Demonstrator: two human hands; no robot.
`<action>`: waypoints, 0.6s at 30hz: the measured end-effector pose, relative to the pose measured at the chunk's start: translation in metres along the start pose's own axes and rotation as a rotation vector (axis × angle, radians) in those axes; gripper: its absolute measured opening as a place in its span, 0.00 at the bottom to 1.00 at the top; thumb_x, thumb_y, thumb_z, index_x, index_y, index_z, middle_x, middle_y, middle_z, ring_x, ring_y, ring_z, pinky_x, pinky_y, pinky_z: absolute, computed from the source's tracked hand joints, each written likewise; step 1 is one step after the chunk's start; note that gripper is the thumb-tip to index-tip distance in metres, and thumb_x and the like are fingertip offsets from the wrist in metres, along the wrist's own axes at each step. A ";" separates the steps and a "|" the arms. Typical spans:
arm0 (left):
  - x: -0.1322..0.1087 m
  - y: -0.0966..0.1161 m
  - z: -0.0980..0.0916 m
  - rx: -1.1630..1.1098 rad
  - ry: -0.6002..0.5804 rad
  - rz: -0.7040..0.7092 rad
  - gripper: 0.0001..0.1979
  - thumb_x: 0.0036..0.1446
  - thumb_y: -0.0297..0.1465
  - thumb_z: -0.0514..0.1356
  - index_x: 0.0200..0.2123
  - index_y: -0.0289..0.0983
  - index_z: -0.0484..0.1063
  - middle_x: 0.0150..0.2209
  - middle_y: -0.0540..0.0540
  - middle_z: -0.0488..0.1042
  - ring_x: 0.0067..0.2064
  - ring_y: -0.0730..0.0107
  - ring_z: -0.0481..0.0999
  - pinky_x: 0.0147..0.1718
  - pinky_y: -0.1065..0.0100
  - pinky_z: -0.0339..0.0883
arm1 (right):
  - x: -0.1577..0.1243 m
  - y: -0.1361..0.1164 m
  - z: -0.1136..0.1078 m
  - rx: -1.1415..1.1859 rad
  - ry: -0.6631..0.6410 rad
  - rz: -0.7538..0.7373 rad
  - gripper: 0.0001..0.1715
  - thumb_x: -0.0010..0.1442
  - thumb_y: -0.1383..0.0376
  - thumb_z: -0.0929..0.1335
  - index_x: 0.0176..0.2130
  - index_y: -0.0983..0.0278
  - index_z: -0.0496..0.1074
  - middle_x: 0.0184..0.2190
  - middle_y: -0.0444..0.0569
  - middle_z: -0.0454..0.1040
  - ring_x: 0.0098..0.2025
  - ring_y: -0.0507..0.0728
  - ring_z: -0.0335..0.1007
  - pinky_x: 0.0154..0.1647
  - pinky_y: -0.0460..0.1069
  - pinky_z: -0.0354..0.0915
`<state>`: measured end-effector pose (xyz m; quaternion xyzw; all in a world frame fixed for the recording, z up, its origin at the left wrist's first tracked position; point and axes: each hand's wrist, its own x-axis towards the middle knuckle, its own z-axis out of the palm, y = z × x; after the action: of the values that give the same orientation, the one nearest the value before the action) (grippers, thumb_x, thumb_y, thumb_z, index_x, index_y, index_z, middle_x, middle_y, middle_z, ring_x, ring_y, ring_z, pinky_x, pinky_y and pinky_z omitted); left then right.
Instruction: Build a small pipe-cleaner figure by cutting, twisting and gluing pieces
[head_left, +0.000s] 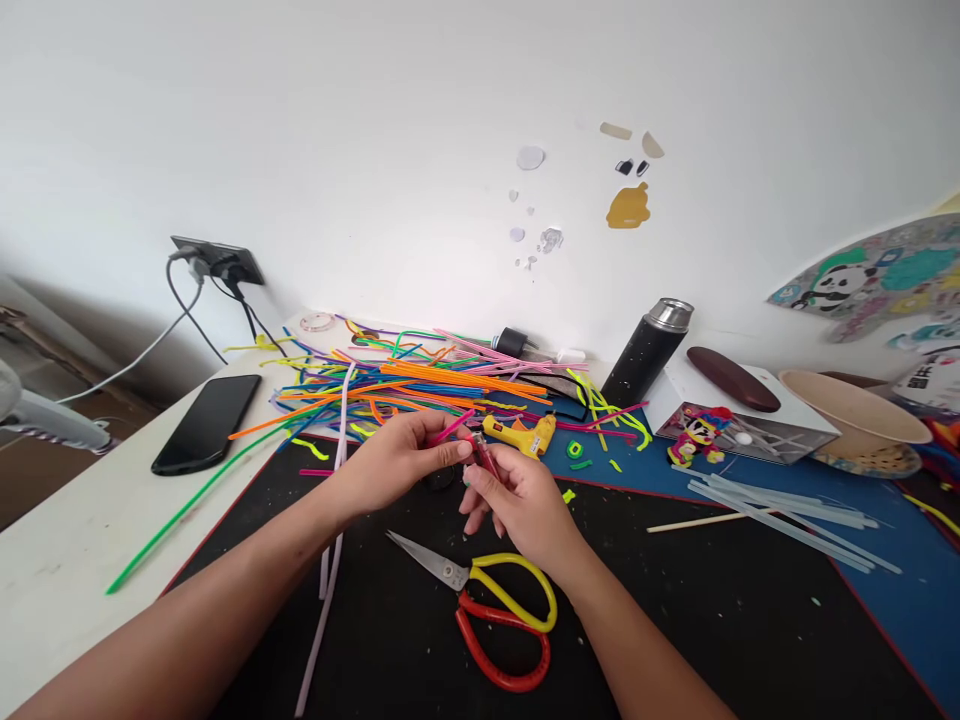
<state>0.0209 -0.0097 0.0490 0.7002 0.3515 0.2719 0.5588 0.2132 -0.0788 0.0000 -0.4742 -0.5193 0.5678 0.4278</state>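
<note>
Pink stick (454, 426) we pinch with our left hand (394, 462), small red thing (487, 458) held in our curled right hand (531, 502), both in the middle, scissors (450, 573) near on black mat (645, 620), yellow glue gun (531, 437) farther off.

The single view looks from the wearer's head, forward and steeply down over the desk (67, 560), with the wall (375, 120) facing it at 12 o'clock. It sits near: the left forearm (225, 590) enters from 8 o'clock, the right forearm (637, 640) from 5. Its wide field reaches the wall socket (244, 262) between 9 and 10 and the bowl (855, 405) at 3.
</note>
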 end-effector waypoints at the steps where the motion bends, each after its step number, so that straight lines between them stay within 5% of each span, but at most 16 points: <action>1: 0.000 0.000 0.000 -0.004 0.003 0.004 0.24 0.60 0.54 0.68 0.36 0.36 0.80 0.35 0.46 0.81 0.37 0.64 0.76 0.39 0.66 0.70 | 0.000 0.001 0.000 -0.002 -0.011 0.004 0.21 0.67 0.49 0.70 0.45 0.64 0.74 0.27 0.44 0.78 0.22 0.54 0.79 0.16 0.42 0.55; 11: -0.001 -0.015 0.007 -0.110 -0.048 0.025 0.22 0.64 0.51 0.66 0.38 0.36 0.77 0.33 0.47 0.78 0.37 0.65 0.76 0.40 0.65 0.71 | 0.000 0.000 0.004 -0.021 0.009 -0.037 0.24 0.67 0.45 0.70 0.43 0.64 0.75 0.31 0.47 0.79 0.24 0.55 0.80 0.16 0.42 0.57; 18: -0.003 -0.015 0.000 0.087 0.126 0.037 0.24 0.71 0.54 0.53 0.44 0.39 0.74 0.40 0.47 0.75 0.40 0.64 0.74 0.42 0.64 0.71 | 0.002 -0.008 -0.001 0.110 0.118 -0.032 0.33 0.64 0.37 0.71 0.41 0.64 0.74 0.27 0.43 0.74 0.19 0.50 0.69 0.15 0.43 0.54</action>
<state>0.0158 -0.0101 0.0348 0.7119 0.3843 0.3100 0.4994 0.2135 -0.0763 0.0074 -0.4741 -0.4687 0.5598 0.4921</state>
